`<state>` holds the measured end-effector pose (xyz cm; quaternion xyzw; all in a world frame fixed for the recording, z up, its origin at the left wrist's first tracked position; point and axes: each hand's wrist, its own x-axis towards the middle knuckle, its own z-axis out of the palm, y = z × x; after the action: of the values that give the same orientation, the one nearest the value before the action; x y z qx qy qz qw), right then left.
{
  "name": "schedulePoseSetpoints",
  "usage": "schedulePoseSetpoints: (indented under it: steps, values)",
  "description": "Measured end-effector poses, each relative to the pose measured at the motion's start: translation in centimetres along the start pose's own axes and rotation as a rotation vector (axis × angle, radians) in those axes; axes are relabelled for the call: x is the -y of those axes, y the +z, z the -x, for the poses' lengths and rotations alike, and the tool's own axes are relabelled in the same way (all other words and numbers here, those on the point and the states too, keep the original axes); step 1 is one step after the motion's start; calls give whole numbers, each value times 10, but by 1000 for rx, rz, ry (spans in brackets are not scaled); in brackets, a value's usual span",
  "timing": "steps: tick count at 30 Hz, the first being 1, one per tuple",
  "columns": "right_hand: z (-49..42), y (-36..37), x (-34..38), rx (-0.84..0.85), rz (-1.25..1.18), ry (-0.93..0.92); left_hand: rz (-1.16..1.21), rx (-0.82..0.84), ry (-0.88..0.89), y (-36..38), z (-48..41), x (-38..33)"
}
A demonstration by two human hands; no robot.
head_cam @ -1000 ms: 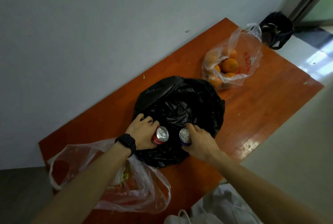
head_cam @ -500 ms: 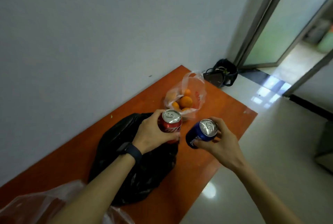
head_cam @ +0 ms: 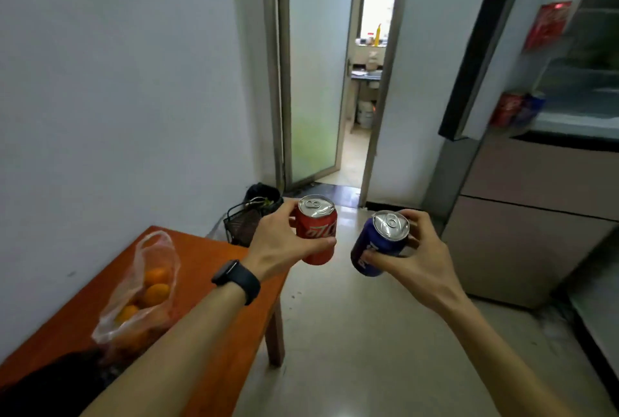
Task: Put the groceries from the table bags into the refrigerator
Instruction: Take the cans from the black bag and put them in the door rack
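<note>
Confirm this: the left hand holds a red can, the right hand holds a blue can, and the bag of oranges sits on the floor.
Wrong on one point: the bag of oranges lies on the table, not the floor, as the head view shows. The left hand does hold the red can and the right hand the blue can.

A red aluminium drink can is held nearly upright in the left hand – a blue aluminium can, tilted, in the right hand. A clear plastic bag of oranges lies on the orange tabletop.
</note>
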<state>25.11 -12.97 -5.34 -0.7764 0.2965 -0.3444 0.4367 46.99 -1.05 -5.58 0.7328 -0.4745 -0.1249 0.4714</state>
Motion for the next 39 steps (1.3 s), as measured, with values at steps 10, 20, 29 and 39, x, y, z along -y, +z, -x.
schedulePoseSetpoints:
  steps: [10, 20, 29, 39]
  values:
    - [-45, -212, -36, -287, 89, -66, 13, 107, 329, 162, -120, -155]
    - [-159, -342, -66, -470, 231, -178, 59, 88, 529, 250, -265, -259]
    - [-314, -434, -57, -618, 308, -296, 27, -45, 642, 279, -419, -338]
    - [-438, -515, -31, -740, 140, -494, 171, -226, 761, 302, -530, -424]
